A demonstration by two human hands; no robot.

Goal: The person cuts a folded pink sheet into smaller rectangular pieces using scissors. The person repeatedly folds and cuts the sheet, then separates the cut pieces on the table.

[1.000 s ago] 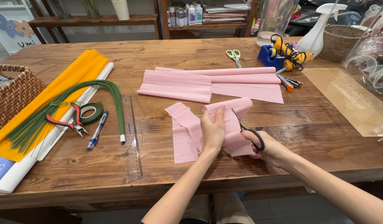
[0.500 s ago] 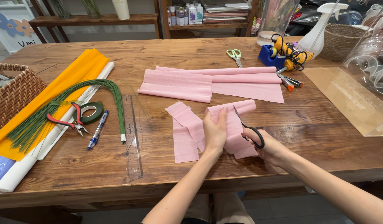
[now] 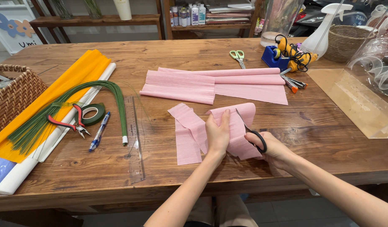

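wooden table (image 3: pixel 320 130), left hand (image 3: pixel 218 134) on ribbed pink crepe paper (image 3: pixel 240 126), black-handled scissors (image 3: pixel 253 135) cutting

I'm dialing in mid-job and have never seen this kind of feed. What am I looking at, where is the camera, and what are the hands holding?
There is no machine: a person works with bare hands, filmed by a camera on their head looking down at a wooden table. The left hand presses a pink crepe paper strip while the right hand grips black-handled scissors at it. More pink paper, a clear ruler, green wire stems, red pliers, green tape and a wicker basket lie around.
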